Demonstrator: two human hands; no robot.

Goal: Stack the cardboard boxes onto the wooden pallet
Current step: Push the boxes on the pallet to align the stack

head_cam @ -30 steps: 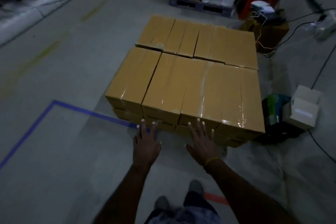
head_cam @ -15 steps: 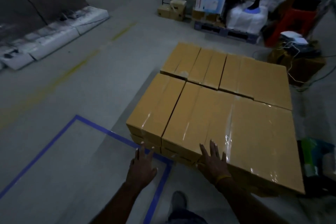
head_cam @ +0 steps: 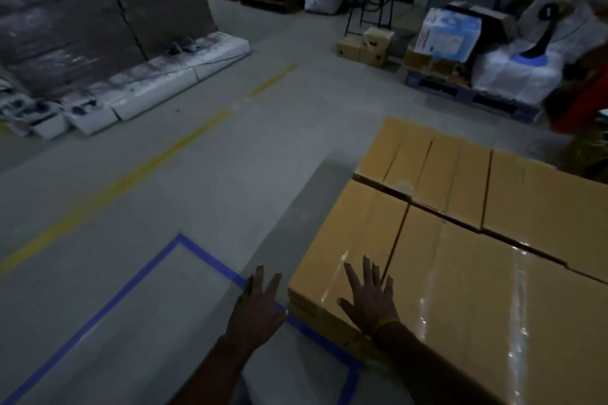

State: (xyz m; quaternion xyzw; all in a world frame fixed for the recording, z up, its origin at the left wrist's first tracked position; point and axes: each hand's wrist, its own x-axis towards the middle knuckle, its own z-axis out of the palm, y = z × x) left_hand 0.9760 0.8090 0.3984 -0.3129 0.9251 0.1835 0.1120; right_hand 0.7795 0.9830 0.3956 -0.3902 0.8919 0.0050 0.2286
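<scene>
boxes: cardboard boxes [head_cam: 460, 240] packed edge to edge in one block on the floor [head_cam: 197, 174]; top layer shows about 5, a lower layer shows at the near-left corner
pallet: hidden, cannot tell
left hand [head_cam: 260, 309]: fingers spread, holds nothing, over the blue tape outline [head_cam: 131, 283] just left of the block
right hand [head_cam: 370, 297]: fingers spread, over the near-left box top; contact unclear
hands: 2
</scene>
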